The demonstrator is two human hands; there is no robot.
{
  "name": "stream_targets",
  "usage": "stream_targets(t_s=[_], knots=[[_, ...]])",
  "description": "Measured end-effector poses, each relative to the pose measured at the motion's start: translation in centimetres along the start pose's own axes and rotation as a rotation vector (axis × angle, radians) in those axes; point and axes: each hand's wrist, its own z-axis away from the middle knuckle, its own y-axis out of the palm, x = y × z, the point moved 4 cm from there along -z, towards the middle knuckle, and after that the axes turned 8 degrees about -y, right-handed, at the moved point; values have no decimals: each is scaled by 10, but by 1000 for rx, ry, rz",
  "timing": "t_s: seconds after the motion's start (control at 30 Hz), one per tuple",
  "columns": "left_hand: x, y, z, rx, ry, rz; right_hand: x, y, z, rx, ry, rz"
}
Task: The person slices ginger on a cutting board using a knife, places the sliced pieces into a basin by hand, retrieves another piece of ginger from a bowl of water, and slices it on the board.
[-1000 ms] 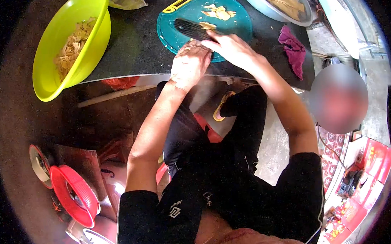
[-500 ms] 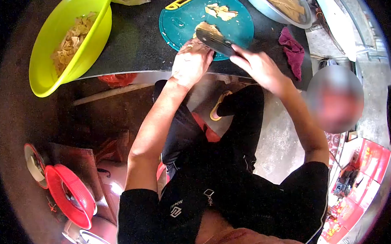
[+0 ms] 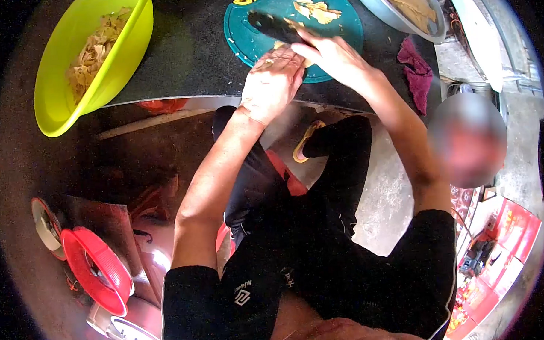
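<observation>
My right hand is wrapped round the handle of a dark-bladed kitchen knife, its blade tilted across the board toward the upper left. Beneath it lies a round teal cutting board with a yellow handle. My left hand rests at the board's near edge, fingers bent and pressed down on a pale yellow piece of food, mostly hidden by the fingers. Farther back on the board sits a small heap of cut pale yellow pieces.
A tilted lime-green basin holding shredded pale food stands at the left. Back right is a light blue basin with larger yellowish pieces. A maroon cloth lies at the dark table's right edge. Another person is on the right.
The knife has swung up and left, away from the food piece, and its blade is blurred. My right hand has come closer to my left. The view has shifted slightly.
</observation>
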Motion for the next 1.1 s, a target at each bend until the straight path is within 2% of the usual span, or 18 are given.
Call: stream_targets(t_s=[0.1, 0.17, 0.3, 0.37, 0.43, 0.5, 0.6, 0.63, 0.73, 0.87, 1.07, 1.1], knots=[[0, 0, 3, 86, -40, -54, 6, -17, 48, 65, 85, 49], [-1, -3, 4, 210, -92, -101, 11, -23, 76, 77, 33, 49], [0, -1, 2, 89, -42, -58, -2, -25, 98, 42, -5, 38], [0, -2, 1, 41, -36, -43, 0, -19, 86, -17, -170, 17], [2, 0, 4, 88, -66, -39, 4, -11, 62, 2, -180, 21], [4, 2, 8, 155, -97, -55, 11, -3, 34, 101, -26, 49], [4, 5, 11, 210, -114, -93, 14, 7, 18, 64, -127, 149], [4, 5, 12, 195, -97, -99, 9, 11, 22, 0, -127, 79], [3, 1, 11, 131, -80, -76, 10, 1, 52, 58, 11, 170], [4, -2, 7, 140, -82, -50, -5, -2, 88, -104, -67, 87], [-1, -3, 6, 140, -76, -42, 13, -1, 15, 156, 37, 24], [-1, -2, 5, 123, -65, -41, -1, 11, 2, 13, -182, 71]])
